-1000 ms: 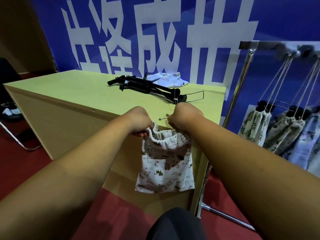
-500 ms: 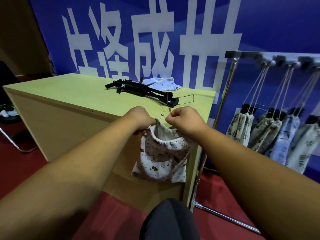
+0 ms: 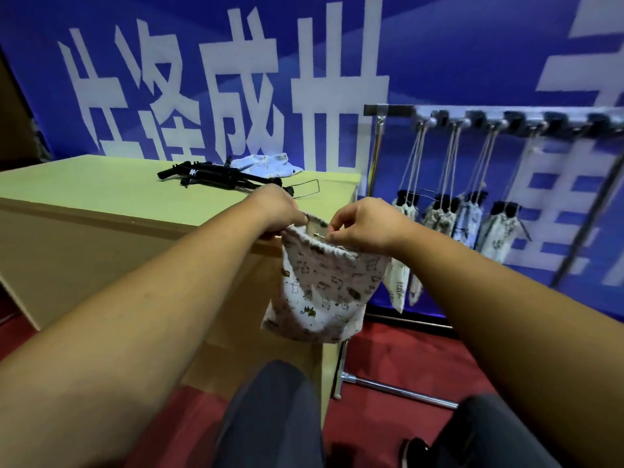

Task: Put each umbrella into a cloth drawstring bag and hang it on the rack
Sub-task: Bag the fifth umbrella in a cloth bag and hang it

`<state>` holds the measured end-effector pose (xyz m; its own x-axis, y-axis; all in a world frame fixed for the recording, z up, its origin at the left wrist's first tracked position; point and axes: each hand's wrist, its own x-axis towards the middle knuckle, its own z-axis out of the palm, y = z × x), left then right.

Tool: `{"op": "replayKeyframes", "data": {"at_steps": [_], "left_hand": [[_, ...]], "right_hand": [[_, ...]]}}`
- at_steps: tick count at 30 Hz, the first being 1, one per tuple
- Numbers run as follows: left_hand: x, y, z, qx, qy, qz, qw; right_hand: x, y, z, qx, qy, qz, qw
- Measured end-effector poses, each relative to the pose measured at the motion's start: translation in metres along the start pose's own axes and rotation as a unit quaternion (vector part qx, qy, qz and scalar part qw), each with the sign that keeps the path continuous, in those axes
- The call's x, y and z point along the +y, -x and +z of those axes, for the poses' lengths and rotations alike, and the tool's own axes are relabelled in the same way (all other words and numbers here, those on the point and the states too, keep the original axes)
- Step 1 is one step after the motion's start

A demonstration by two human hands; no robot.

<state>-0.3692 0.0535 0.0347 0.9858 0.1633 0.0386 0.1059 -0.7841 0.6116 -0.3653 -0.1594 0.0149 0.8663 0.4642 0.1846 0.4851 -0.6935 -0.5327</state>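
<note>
Your left hand [image 3: 280, 211] and right hand [image 3: 364, 228] both pinch the gathered rim of the bag [image 3: 320, 288], fingers curled on the cloth, holding its mouth apart just off the worktop's [image 3: 84, 190] near corner. The bag hangs limp below them (a small metal piece shows at your right fingertips, too small to identify). The black folded umbrella [image 3: 216, 175] lies on the worktop's far side, just beside a pale bag [image 3: 266, 165]. To your right the rack [image 3: 506, 119] carries several hung bags [image 3: 439, 217], black handles showing at their tops.
</note>
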Motion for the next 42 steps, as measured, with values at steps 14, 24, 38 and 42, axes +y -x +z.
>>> {"op": "replayKeyframes", "data": {"at_steps": [14,24,38,42], "left_hand": [[0.030,0.009,0.073,-0.084,-0.054,0.077,0.992],[-0.011,-0.005,0.190,-0.207,-0.156,0.075,0.963],[-0.109,-0.050,0.341,-0.328,-0.236,0.063,0.912],[-0.109,-0.068,0.360,-0.363,-0.242,0.037,0.899]], "right_hand": [[0.089,0.046,0.002,0.092,-0.020,0.137,0.986],[0.189,0.054,0.073,-0.167,0.150,0.186,0.957],[0.285,0.039,0.176,-0.336,0.204,0.234,0.889],[0.299,0.027,0.184,-0.349,0.223,0.225,0.882]]}}
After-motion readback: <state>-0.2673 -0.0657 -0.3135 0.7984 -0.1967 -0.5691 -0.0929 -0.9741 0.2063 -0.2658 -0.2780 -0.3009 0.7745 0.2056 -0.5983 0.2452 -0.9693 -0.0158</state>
